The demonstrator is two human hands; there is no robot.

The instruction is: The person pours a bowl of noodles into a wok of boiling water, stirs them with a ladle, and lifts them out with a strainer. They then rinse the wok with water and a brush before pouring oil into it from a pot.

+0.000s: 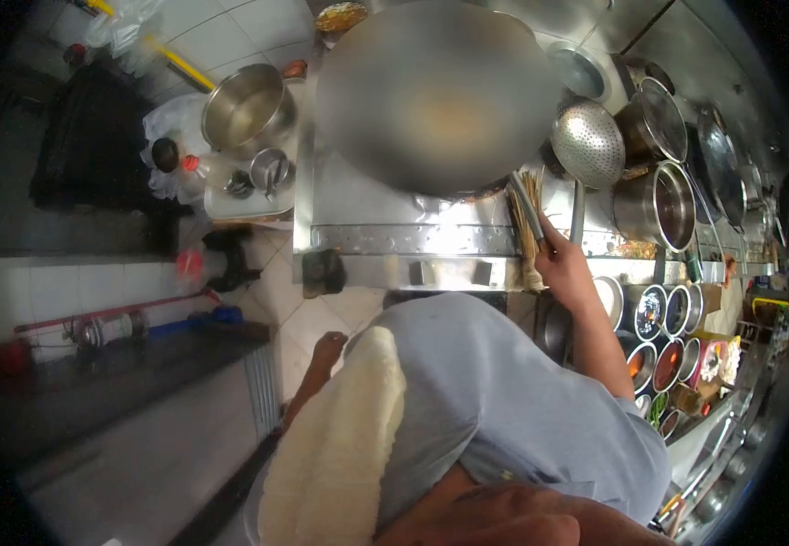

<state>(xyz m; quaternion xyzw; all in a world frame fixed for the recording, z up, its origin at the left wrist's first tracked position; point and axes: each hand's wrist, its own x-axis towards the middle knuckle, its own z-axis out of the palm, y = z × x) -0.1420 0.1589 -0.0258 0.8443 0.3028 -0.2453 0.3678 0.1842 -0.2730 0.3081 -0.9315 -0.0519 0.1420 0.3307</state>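
Observation:
My right hand [563, 264] is closed round a long metal handle [528, 207], whose far end runs into a large blurred oval over the stove. That blur hides what the tool's head looks like. Beside the handle, a bundled bamboo brush [531, 264] lies across the stove's front edge. The upright handle of a perforated strainer [587, 143] stands just right of my fingers. My left hand [329, 348] hangs low at my side, apart from the stove [358, 214]; its fingers are too small and indistinct to make out.
On the left stand a steel pot [249, 109], a small metal cup [270, 170] and a red-capped bottle [211, 168]. Deep pots [656, 207] line the right of the stove. Several round containers [667, 364] of sauces and ingredients sit near my right arm. A counter [140, 391] runs behind on the left.

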